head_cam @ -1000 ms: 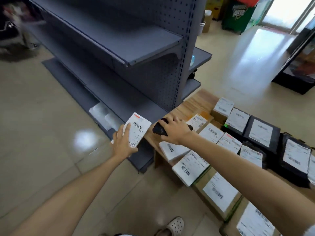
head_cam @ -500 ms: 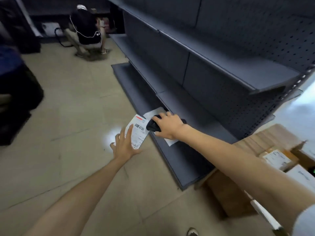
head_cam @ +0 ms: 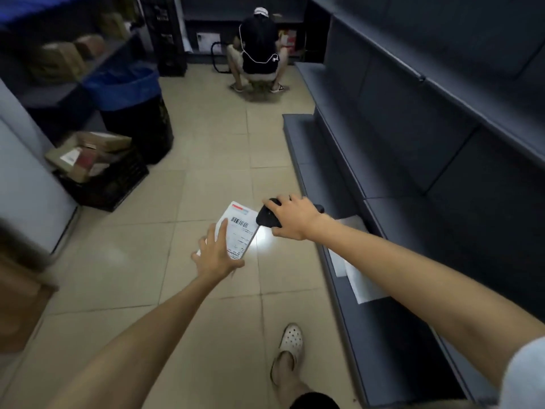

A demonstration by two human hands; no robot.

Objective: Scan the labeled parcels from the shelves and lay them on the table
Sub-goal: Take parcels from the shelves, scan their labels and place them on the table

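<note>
head view:
left hand: fingers spread over the label face, thumb at the near edge, holds flat white parcel above the floor, frame centre
right hand: wrapped round black scanner, at 3 o'clock of parcel, just beside it
shelves: 3 o'clock, white parcels on bottom tier
crate: 9 o'clock, boxes inside
</note>
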